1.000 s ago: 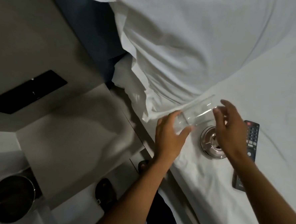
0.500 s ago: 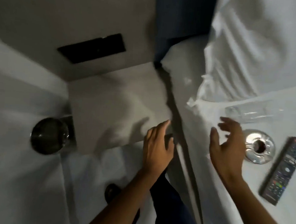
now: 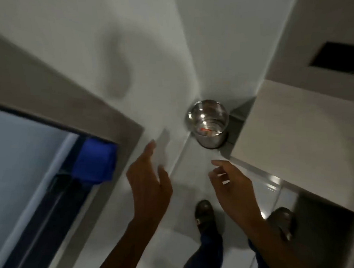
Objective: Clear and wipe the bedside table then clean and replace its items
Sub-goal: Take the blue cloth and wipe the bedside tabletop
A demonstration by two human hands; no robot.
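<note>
The bedside table [image 3: 309, 125] is a pale block at the right with nothing on the part that shows. My left hand [image 3: 148, 175] and my right hand [image 3: 233, 185] hang in front of me over the floor, both with fingers apart and holding nothing. A blue cloth [image 3: 95, 162] lies folded on the window ledge at the left, a short way left of my left hand. The bed, the glass, the ashtray and the remote are out of view.
A shiny metal bin [image 3: 209, 123] stands on the floor in the corner beside the table, with a bit of litter inside. A window [image 3: 14, 165] and its grey sill fill the left. My two dark shoes [image 3: 204, 212] stand on the white floor tiles.
My view has swung left, away from the bed toward the window and the corner bin. Both hands have left the bed, where the glass was laid down, and are empty.
</note>
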